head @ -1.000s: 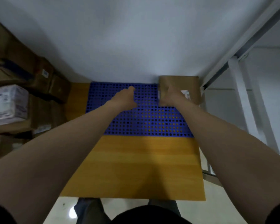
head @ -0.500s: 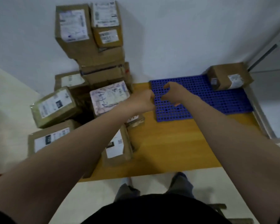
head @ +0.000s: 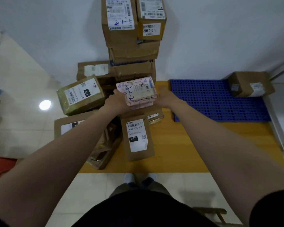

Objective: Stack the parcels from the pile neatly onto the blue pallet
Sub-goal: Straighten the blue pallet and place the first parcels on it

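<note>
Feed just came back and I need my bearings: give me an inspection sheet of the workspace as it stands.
Surface: wooden platform, with the blue pallet lying on its far right part.
Job's things: pink patterned parcel held at the pile; one brown parcel on the pallet's far right corner; pile of cardboard parcels against the wall, left of the pallet.
Clutter: red object at the left edge, too blurred to identify.
Hands: left hand and right hand each grip one side of the pink patterned parcel.
Cables: nothing seen.
Surroundings: white wall, tiled floor, metal frame on the right.
</note>
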